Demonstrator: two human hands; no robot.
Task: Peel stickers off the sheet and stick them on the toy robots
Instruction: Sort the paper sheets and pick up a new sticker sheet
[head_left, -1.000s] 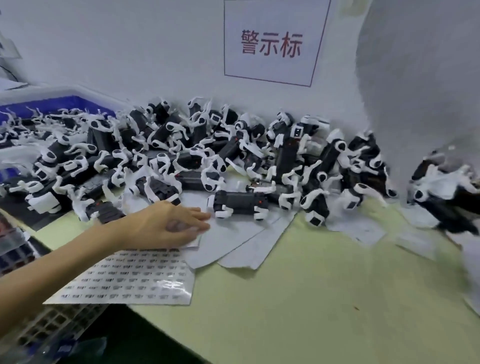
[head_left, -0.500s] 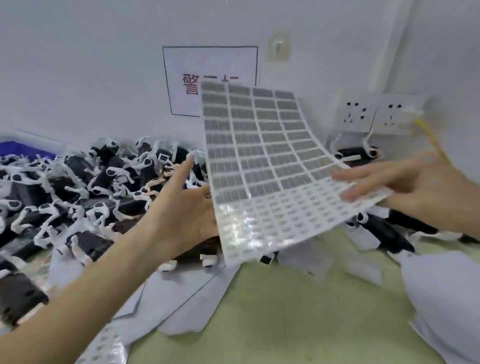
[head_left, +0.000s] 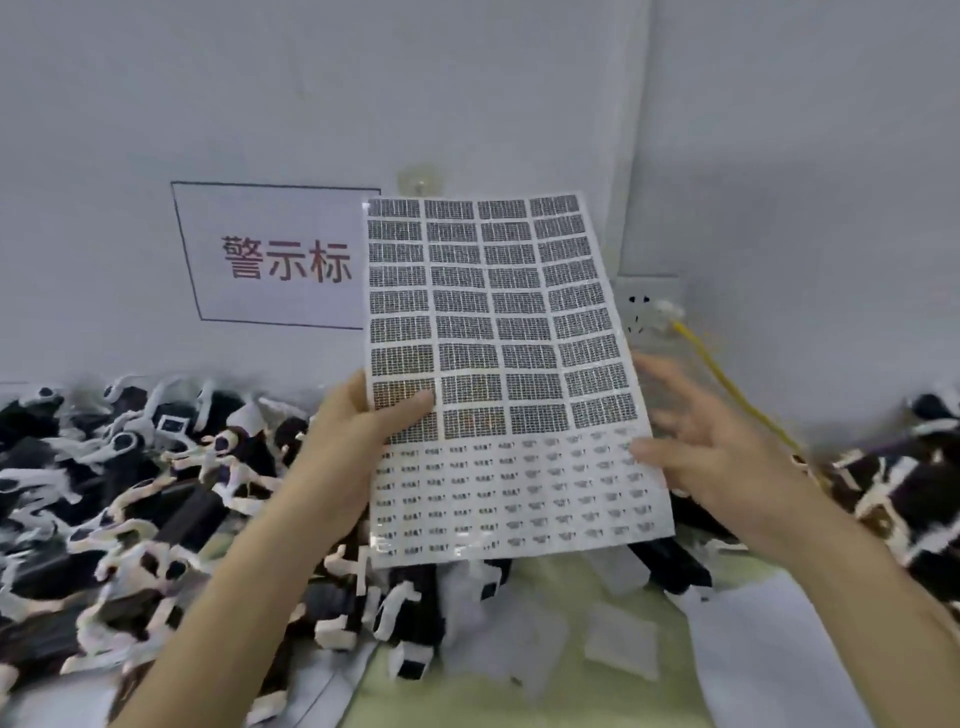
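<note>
Above the toy robots (head_left: 130, 499) — left hand (head_left: 353, 441) pinches sticker sheet (head_left: 509, 374).

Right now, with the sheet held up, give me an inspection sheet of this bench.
Surface: pale green table, bare at the front.
Job's things: sticker sheet held upright in the air, large labels above, small ones below; black-and-white toy robots piled along the wall.
Clutter: loose white paper pieces on the table below the sheet.
Grippers: left hand grips the sheet's left edge, thumb on its front; right hand open, fingers spread at the right edge, blurred, contact unclear.
Cables: yellow cable runs from the wall socket down to the right.
Surroundings: white wall with a sign in red characters.
</note>
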